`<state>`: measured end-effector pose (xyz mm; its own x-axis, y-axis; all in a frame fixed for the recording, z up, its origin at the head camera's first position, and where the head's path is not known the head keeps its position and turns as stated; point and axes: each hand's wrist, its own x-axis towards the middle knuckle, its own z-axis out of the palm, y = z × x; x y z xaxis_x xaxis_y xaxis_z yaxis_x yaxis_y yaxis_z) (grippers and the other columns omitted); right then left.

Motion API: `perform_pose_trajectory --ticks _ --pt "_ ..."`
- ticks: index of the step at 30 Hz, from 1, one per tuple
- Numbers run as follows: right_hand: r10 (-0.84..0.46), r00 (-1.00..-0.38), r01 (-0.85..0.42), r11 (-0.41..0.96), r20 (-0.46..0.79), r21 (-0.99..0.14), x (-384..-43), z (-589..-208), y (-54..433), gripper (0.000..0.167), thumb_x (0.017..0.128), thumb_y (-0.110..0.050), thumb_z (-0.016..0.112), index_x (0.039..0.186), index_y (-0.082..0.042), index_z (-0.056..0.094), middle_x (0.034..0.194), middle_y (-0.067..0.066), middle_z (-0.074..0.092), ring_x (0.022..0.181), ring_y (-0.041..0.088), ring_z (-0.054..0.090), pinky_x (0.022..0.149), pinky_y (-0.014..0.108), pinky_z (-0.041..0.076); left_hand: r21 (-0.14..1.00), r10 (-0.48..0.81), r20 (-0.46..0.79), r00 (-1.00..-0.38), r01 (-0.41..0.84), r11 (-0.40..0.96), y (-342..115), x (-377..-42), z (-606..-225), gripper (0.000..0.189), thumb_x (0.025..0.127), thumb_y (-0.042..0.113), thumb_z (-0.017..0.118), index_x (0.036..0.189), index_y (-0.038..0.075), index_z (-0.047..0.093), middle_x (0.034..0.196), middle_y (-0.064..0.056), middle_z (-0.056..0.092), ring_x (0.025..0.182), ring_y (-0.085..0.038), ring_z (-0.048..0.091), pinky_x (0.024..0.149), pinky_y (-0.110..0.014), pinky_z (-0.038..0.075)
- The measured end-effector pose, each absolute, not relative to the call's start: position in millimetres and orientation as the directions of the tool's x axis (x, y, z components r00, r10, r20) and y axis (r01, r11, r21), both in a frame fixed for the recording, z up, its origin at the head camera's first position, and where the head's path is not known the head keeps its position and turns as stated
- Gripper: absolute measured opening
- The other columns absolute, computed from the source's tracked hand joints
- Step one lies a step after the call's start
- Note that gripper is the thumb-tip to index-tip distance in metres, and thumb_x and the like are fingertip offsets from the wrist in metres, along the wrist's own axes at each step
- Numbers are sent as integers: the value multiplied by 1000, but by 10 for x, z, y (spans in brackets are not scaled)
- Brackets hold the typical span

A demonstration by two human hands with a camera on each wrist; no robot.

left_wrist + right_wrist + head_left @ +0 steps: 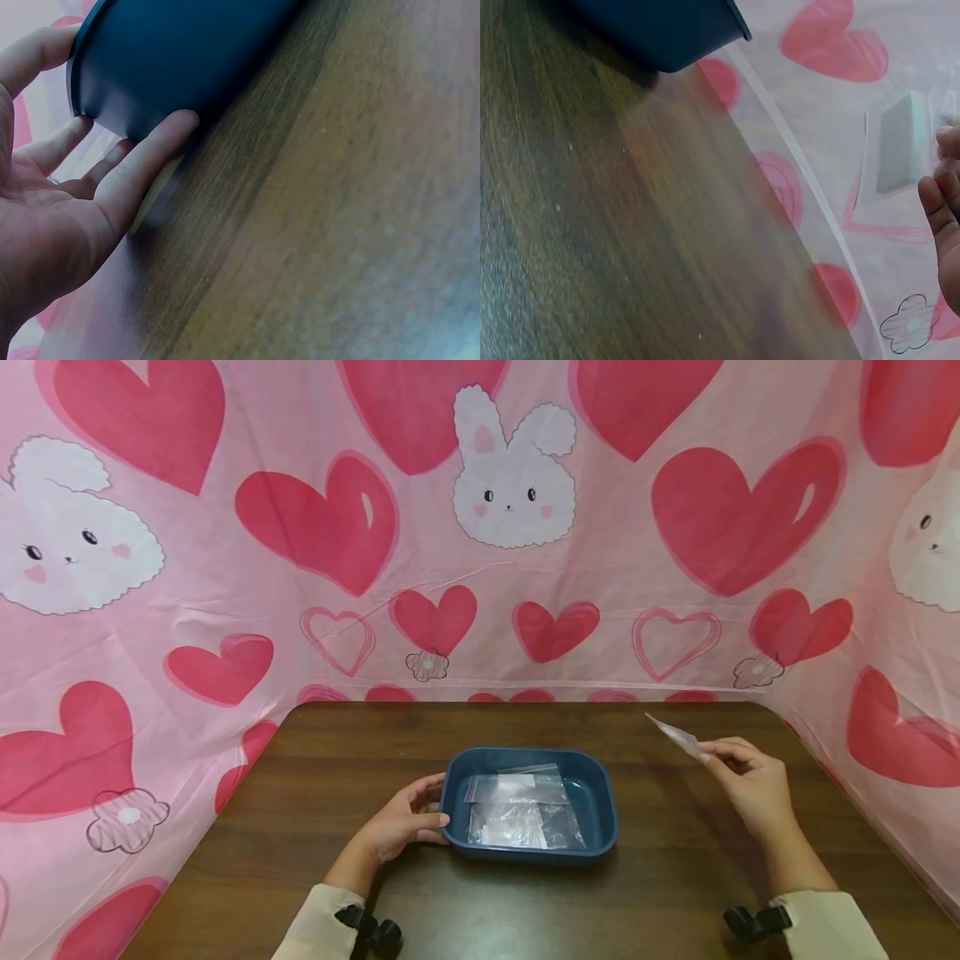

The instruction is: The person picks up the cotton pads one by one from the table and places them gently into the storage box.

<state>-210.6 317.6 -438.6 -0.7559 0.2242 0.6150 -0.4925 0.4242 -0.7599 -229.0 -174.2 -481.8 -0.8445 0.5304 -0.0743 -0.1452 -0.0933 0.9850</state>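
A blue plastic bin (606, 806) sits on the table, with several clear zip bags (517, 789) lying inside it that hold white contents. My left hand (408, 822) grips the bin's left side, thumb at the rim and fingers along the outer wall. In the left wrist view, its fingertips (180, 124) rest against the bin's side (165, 60). To the right of the bin, my right hand (750, 781) pinches a small clear zip bag (678, 737) by its near edge, raised over the table. A white block (901, 142) shows inside that bag in the right wrist view.
The brown wooden table (525, 897) carries the bin near its middle. Behind it and along both sides hangs a pink cloth (495, 568) printed with hearts and rabbits. Black camera mounts (757, 922) are strapped at both wrists over light sleeves.
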Motion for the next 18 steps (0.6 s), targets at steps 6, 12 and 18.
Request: perform_pose_trajectory --ticks 6,12,18 --pt "165 -748 -533 429 643 -729 -1970 -4206 3009 11 81 20 65 91 18 67 83 8 65 75 3 59 65 10 48 986 522 -55 -851 -130 -108 -1731 -2301 -4859 73 88 0 68 150 -1 27 147 -29 33 113 -33 56 79 -50 57" --pt "136 -754 -542 422 642 -727 -1930 -4165 2928 10 81 20 65 91 18 67 84 7 65 77 1 61 66 10 49 986 523 -53 -851 -127 -107 -1736 -2301 -4870 74 88 2 69 150 -1 28 147 -30 34 113 -33 56 80 -50 56" --pt "95 -755 -563 410 648 -717 -1922 -4144 2884 11 80 21 65 90 18 67 85 9 65 79 0 60 65 10 49 987 524 -52 -850 -123 -102 -1742 -2302 -4860 74 88 4 69 150 0 28 147 -29 34 114 -34 56 81 -50 56"
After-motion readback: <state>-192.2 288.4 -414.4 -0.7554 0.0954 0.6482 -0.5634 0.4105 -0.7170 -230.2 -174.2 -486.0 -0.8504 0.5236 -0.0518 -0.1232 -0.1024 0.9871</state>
